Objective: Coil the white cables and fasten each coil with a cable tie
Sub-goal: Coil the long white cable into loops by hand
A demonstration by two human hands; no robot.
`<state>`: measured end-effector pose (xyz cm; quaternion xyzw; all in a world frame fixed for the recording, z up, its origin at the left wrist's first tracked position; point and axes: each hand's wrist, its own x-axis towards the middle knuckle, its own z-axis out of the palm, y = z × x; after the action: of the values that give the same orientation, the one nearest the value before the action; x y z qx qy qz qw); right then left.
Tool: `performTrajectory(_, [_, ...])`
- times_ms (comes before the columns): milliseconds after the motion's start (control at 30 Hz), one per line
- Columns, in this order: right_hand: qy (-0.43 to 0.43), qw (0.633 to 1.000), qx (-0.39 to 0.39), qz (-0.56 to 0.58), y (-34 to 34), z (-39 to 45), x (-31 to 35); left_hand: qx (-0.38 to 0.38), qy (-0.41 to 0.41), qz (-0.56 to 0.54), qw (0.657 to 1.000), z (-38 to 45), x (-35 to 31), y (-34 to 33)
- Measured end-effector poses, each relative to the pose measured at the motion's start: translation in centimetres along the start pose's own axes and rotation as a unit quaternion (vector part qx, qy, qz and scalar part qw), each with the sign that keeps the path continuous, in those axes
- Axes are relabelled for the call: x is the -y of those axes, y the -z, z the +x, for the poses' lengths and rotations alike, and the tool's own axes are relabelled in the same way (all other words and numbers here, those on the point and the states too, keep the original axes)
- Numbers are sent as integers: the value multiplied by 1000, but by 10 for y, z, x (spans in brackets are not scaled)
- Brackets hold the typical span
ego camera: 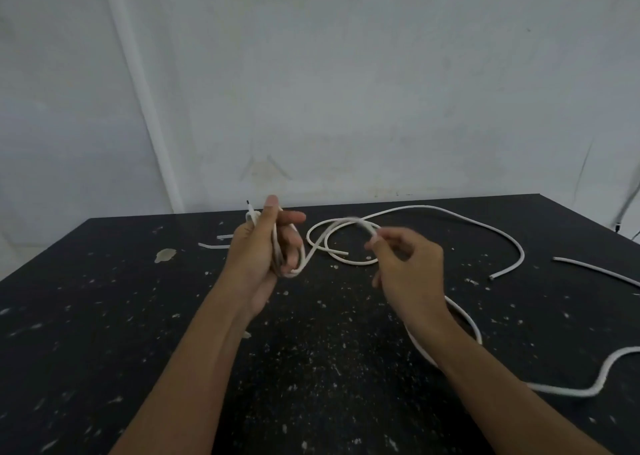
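Observation:
My left hand point(266, 246) is raised above the black table point(104, 316) and grips a small coil of white cable point(289, 267); the cable's end sticks up past the thumb. From that coil the cable runs right to my right hand point(405, 267), which pinches it between thumb and fingertips at mid-height. Beyond the hands a loose loop of the cable point(332, 243) lies on the table. A longer white cable point(485, 227) arcs across the back right. Two thin white cable ties point(214, 245) lie at the back left, behind my left hand.
Another white cable point(595, 271) enters from the right edge, and a thick one point(568, 390) curves under my right forearm at the front right. The table is speckled with white marks and has a pale stain point(165, 255). A white wall stands behind.

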<state>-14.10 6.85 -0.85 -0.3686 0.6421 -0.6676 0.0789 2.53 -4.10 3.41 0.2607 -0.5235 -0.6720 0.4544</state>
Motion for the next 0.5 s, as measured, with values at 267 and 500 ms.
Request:
performTrajectory(267, [25, 990, -76, -119, 19, 17, -10, -46, -74, 28, 996, 7, -2, 12])
performTrajectory(500, [29, 981, 17, 192, -5, -3, 11, 90, 20, 183, 979, -6, 12, -12])
